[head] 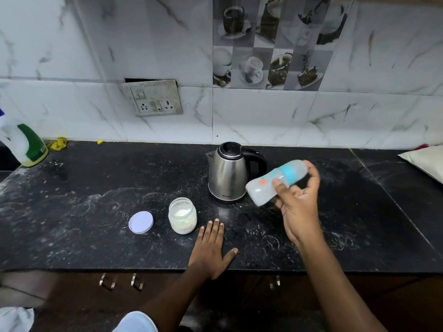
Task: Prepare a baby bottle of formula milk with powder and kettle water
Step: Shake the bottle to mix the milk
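Observation:
My right hand (298,207) grips a baby bottle (275,182) with a blue collar and cap, held tilted almost on its side above the counter, blurred by motion, its base toward the kettle. A steel kettle (227,173) with a black lid and handle stands just left of the bottle. In front of the kettle stands an open jar of white powder (182,215), with its pale lilac lid (141,222) lying flat to the left. My left hand (212,250) rests palm down on the black counter (96,200), fingers apart, just right of the jar.
A white and green spray bottle (25,147) stands at the far left, with yellow scraps (58,143) behind it. A cushion-like pale object (425,160) lies at the right edge. A wall socket plate (153,98) is above the counter. Drawer handles (107,281) sit below the front edge.

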